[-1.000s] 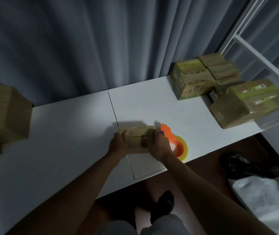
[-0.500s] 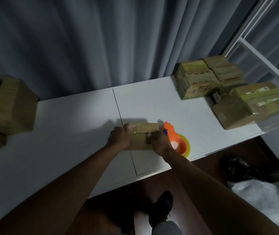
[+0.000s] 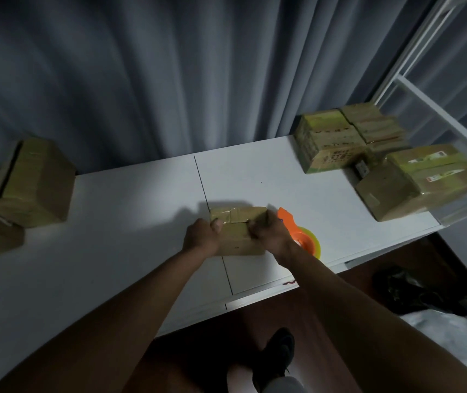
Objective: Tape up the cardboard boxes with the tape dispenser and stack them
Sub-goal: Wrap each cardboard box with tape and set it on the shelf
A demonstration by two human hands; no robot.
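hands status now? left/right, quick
Left hand: grips the small brown cardboard box at its left end.
Right hand: grips the same box's right end.

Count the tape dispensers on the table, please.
1. The orange tape dispenser lies on the white table right of the small box, partly behind the right hand. Box stacks might hide another.
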